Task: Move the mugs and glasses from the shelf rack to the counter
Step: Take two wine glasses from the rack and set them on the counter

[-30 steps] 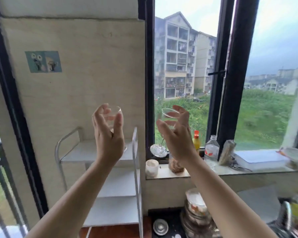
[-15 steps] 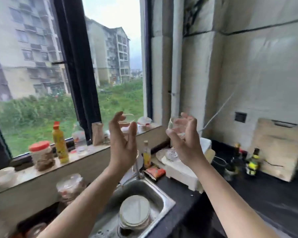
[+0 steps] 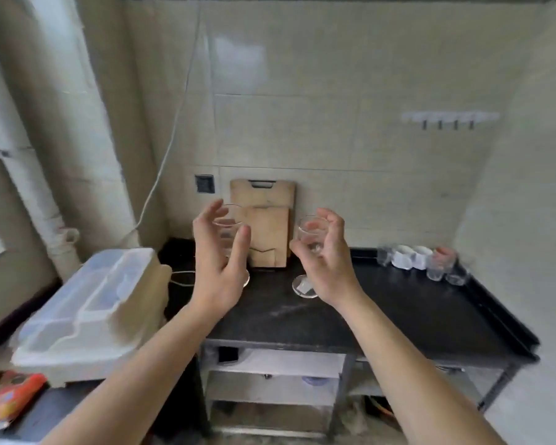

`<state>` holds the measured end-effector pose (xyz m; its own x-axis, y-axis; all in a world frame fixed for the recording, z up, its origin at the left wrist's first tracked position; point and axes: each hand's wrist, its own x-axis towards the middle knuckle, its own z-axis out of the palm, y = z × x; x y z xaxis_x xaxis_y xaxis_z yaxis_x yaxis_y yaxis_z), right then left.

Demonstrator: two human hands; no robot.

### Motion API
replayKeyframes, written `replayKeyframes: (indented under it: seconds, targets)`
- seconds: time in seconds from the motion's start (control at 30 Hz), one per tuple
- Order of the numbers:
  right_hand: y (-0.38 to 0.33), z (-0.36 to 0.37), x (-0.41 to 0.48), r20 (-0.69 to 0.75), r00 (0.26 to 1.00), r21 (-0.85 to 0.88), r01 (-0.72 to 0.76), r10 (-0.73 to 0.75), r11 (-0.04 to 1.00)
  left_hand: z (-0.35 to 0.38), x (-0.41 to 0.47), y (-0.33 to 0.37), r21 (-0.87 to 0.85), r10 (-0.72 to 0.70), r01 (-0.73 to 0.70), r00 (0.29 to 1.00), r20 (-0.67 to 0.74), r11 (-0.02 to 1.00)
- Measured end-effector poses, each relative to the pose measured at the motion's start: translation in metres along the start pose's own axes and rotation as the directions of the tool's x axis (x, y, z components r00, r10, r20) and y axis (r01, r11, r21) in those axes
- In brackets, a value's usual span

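Note:
My left hand (image 3: 217,261) grips a clear stemmed glass (image 3: 226,221) by its bowl, held above the black counter (image 3: 398,313). My right hand (image 3: 326,261) grips a second clear stemmed glass (image 3: 308,232) the same way; its round foot shows just below my fingers. Both glasses are upright, in the air over the counter's back left part. At the counter's back right stands a group of white mugs (image 3: 410,256) and small clear glasses (image 3: 443,268). The shelf rack is out of view.
Two wooden cutting boards (image 3: 265,220) lean on the tiled wall behind my hands. A white plastic tray (image 3: 90,303) sits on the left. An orange packet (image 3: 8,396) lies at the lower left. Shelves run under the counter.
My view has swung right, from the rack and window past the sink to the black counter. Both hands still hold their glasses, now over the counter.

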<state>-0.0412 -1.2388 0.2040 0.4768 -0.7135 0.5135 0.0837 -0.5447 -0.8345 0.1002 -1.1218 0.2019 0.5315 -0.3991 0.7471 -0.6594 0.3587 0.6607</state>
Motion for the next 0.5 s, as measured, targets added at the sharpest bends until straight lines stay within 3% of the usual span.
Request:
replayKeyframes:
  seconds: [0.27, 0.5]
  targets:
    - [0.067, -0.122, 0.082, -0.262, 0.963, -0.224, -0.130, 0.069, 0.966, 0.187, 0.063, -0.048, -0.274, 0.001, 0.071, 0.967, 0.256, 0.959]
    - [0.103, -0.233, 0.090, -0.520, 0.848, -0.290, -0.287, 0.101, 0.913, 0.326, 0.068, -0.055, -0.401, 0.059, 0.152, 0.882, 0.467, 0.903]
